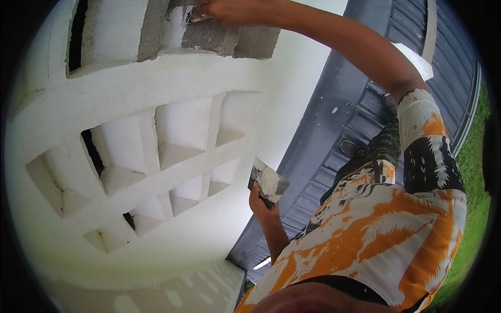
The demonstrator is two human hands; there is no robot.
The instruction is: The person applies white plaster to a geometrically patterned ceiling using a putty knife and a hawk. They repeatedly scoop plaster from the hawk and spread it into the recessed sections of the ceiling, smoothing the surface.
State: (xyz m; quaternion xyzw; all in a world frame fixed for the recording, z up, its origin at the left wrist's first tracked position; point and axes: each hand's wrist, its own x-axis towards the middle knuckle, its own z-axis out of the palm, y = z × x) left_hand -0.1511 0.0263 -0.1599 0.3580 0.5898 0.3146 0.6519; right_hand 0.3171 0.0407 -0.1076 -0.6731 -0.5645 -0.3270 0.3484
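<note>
My right hand (229, 11) reaches up to the topmost row of niches, its fingers closed around a scraper (193, 17) whose blade touches the niche surface. Grey plaster (206, 37) covers parts of this niche, with a paler strip beside the scraper. Lower down, my left hand (260, 202) grips a small flat plastering board (255, 178) from below. A lump of pale grey plaster (269, 182) sits on that board. The board is held apart from the wall, and the edge of the scraper's handle is hidden by my right hand.
Several recessed niches (182, 125) line the white wall (120, 83), some with dark gaps (93, 151). My shoes (348, 147) stand on a grey ribbed metal surface (318, 172). A white piece (417, 60) lies behind my right arm. Grass (472, 208) borders the right side.
</note>
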